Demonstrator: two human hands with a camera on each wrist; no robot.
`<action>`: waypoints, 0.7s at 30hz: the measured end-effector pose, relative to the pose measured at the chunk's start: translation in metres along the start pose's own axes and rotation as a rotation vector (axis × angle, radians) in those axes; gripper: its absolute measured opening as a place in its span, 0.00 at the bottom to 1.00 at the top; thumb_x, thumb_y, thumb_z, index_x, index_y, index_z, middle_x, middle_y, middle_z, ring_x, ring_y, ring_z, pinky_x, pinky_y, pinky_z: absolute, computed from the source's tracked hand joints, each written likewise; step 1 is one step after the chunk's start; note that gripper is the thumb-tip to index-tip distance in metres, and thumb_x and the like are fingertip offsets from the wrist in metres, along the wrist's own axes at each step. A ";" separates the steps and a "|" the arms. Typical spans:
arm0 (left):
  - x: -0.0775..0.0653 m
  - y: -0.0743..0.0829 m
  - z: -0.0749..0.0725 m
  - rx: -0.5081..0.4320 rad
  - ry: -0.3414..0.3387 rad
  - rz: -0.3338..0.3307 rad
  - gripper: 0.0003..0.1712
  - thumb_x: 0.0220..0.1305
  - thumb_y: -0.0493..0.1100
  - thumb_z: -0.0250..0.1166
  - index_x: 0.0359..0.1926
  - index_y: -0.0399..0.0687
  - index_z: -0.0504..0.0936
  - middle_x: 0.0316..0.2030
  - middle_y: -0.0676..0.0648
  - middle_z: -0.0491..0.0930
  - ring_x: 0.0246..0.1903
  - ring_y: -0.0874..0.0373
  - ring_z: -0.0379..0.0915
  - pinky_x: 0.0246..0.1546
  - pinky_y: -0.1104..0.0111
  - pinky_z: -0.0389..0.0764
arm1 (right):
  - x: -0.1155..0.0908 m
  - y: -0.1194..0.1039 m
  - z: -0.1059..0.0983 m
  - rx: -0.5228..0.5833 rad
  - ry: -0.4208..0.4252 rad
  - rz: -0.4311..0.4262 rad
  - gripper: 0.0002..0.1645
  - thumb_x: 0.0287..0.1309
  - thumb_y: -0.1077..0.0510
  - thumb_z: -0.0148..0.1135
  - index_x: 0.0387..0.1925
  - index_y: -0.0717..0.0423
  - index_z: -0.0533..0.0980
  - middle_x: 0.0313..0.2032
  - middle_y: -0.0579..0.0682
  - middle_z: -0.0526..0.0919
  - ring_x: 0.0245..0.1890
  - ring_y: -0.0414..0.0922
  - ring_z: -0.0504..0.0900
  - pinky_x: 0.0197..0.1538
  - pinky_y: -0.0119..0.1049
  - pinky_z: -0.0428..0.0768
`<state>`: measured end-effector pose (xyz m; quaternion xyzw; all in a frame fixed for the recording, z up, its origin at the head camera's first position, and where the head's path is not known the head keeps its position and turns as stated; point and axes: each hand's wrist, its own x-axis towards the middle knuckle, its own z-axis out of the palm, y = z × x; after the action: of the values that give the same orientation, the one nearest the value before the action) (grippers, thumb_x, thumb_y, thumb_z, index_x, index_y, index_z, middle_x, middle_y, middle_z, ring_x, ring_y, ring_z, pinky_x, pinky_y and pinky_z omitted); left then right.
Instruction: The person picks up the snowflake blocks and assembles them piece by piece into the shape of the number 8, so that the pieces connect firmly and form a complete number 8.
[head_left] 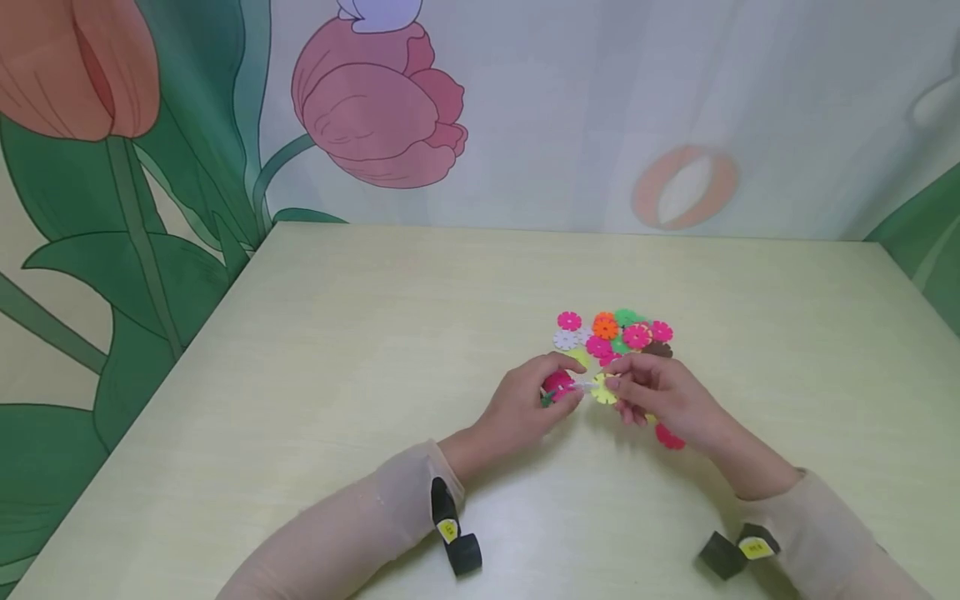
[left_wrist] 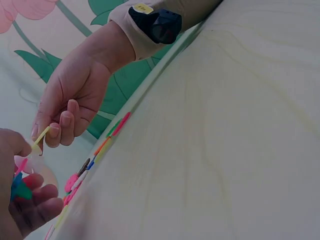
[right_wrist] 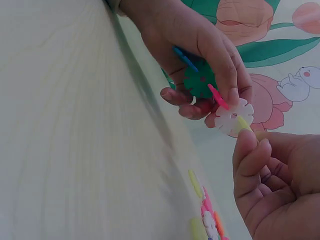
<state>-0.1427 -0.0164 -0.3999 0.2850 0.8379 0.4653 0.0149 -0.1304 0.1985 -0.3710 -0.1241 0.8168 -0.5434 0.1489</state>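
My left hand (head_left: 521,404) holds a small chain of notched plastic flower discs. In the right wrist view the chain shows a blue disc (right_wrist: 185,58) edge-on, a green disc (right_wrist: 197,82), a pink disc (right_wrist: 218,96) and a white disc (right_wrist: 227,120) at its end. With thumb and fingertips, my right hand (head_left: 671,398) pinches a yellow disc (head_left: 603,390). The yellow disc's edge meets the white disc's rim, the two standing crosswise. Both hands are close together above the table, just in front of the loose discs.
A loose pile of flower discs (head_left: 605,327) in pink, orange, green, white, yellow and brown lies on the pale table (head_left: 390,333) beyond the hands. One pink disc (head_left: 670,437) lies below the right wrist. Behind the table hangs a flower-printed backdrop (head_left: 540,125).
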 end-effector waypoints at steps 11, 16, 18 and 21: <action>0.004 0.002 0.001 -0.011 -0.104 -0.120 0.27 0.58 0.47 0.69 0.57 0.53 0.71 0.40 0.51 0.78 0.34 0.65 0.71 0.33 0.78 0.75 | 0.004 0.006 0.001 -0.008 0.034 -0.004 0.15 0.62 0.58 0.61 0.42 0.69 0.73 0.27 0.54 0.80 0.22 0.40 0.79 0.28 0.30 0.79; 0.005 0.003 0.004 -0.011 -0.123 -0.128 0.27 0.58 0.48 0.69 0.57 0.54 0.71 0.43 0.49 0.80 0.34 0.66 0.73 0.34 0.79 0.75 | 0.007 0.009 0.005 -0.001 -0.001 -0.010 0.15 0.62 0.58 0.62 0.41 0.69 0.75 0.27 0.57 0.80 0.22 0.41 0.79 0.29 0.30 0.80; 0.004 0.004 0.004 0.000 -0.114 -0.119 0.26 0.58 0.48 0.70 0.57 0.53 0.72 0.42 0.49 0.81 0.33 0.65 0.72 0.34 0.79 0.74 | 0.007 0.009 0.006 0.000 -0.003 -0.004 0.15 0.61 0.58 0.62 0.41 0.69 0.75 0.28 0.58 0.80 0.22 0.42 0.79 0.29 0.30 0.80; 0.004 0.004 0.004 0.034 -0.095 -0.096 0.25 0.58 0.47 0.70 0.56 0.52 0.75 0.41 0.49 0.81 0.33 0.65 0.71 0.33 0.79 0.73 | 0.006 0.009 0.006 -0.020 0.007 -0.006 0.15 0.61 0.58 0.62 0.42 0.68 0.75 0.29 0.60 0.80 0.22 0.43 0.79 0.29 0.31 0.80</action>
<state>-0.1426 -0.0095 -0.3981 0.2665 0.8568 0.4355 0.0721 -0.1343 0.1950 -0.3823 -0.1264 0.8223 -0.5360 0.1432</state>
